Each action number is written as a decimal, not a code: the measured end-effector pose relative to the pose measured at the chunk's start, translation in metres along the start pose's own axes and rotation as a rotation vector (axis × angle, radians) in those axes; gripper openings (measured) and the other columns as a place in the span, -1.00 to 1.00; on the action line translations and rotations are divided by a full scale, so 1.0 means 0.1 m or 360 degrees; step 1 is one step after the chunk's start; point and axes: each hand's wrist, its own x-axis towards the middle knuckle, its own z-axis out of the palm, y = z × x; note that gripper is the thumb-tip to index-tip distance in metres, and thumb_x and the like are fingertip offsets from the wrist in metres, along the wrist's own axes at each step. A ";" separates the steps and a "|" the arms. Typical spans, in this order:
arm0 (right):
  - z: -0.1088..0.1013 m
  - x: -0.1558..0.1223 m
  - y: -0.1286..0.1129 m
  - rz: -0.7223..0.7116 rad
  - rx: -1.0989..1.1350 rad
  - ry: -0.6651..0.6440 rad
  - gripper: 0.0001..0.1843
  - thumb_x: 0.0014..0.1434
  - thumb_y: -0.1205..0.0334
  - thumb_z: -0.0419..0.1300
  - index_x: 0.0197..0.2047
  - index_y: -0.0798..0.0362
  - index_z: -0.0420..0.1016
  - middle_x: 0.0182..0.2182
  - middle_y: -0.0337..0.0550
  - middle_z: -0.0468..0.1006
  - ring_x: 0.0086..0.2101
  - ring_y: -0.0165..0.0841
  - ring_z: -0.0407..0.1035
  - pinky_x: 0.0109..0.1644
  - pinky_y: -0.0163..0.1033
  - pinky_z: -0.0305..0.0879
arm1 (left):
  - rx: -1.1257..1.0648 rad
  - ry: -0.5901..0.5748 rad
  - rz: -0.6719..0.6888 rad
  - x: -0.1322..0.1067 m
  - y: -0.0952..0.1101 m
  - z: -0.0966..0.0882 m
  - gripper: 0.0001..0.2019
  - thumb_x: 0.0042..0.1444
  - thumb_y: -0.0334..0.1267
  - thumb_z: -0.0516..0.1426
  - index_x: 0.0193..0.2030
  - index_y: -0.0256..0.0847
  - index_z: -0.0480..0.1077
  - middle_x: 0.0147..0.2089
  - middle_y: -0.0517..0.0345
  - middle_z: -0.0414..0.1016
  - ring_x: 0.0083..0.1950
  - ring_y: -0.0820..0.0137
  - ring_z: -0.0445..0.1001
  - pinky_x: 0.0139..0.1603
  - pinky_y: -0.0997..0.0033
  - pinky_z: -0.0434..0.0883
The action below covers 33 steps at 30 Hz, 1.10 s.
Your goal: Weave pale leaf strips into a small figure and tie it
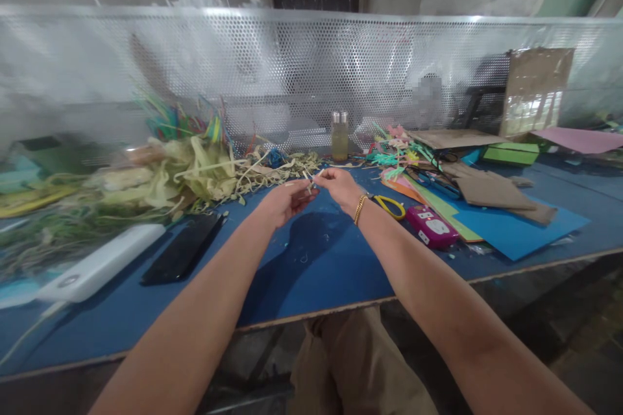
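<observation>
Both my hands meet over the middle of the blue table (311,272). My left hand (285,200) and my right hand (341,186) each pinch a thin pale strip (311,177) of dried leaf between the fingertips, held a little above the tabletop. A gold bracelet (359,209) circles my right wrist. A heap of pale green and yellow leaf strips (195,172) lies just left of my hands. Yellow-handled scissors (392,206) lie right beside my right wrist.
A black phone (182,248) and a white power bank (100,262) lie at the left front. A small glass bottle (339,135) stands at the back. A pink case (432,227), coloured paper sheets (511,227) and cardboard (535,91) fill the right. A perforated metal screen (311,58) backs the table.
</observation>
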 end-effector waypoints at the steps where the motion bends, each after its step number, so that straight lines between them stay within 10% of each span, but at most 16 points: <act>1: 0.00 0.00 0.00 -0.0008 0.0003 0.0001 -0.79 -0.07 0.12 0.28 -0.51 0.09 0.41 -0.53 -0.30 0.46 -0.46 -0.47 0.31 -0.27 -0.34 0.25 | -0.0030 0.0001 -0.0022 -0.01 0.00 0.01 -0.77 -0.07 -0.19 0.30 -0.25 -0.17 0.48 -0.28 0.06 0.61 -0.28 0.37 0.56 -0.33 0.47 0.40; 24: 0.09 -0.11 -0.19 0.0132 -0.0188 0.0193 -0.81 0.05 0.38 0.19 -0.56 0.05 0.36 -0.46 -0.20 0.57 -0.40 -0.40 0.45 -0.25 -0.31 0.31 | -0.0126 -0.0005 -0.0183 -0.03 0.04 0.08 -0.98 -0.07 -0.37 0.23 -0.44 -0.21 0.47 -0.57 0.18 0.47 -0.47 0.48 0.48 -0.47 0.54 0.36; 33: 0.00 0.02 -0.02 0.0016 -0.0131 0.0146 -0.83 0.07 0.25 0.18 -0.52 0.07 0.35 -0.52 -0.26 0.50 -0.44 -0.43 0.41 -0.27 -0.33 0.29 | -0.0155 -0.0106 -0.0184 -0.08 0.04 0.05 -0.84 -0.04 -0.22 0.29 -0.32 -0.18 0.46 -0.35 0.09 0.59 -0.34 0.40 0.55 -0.41 0.52 0.41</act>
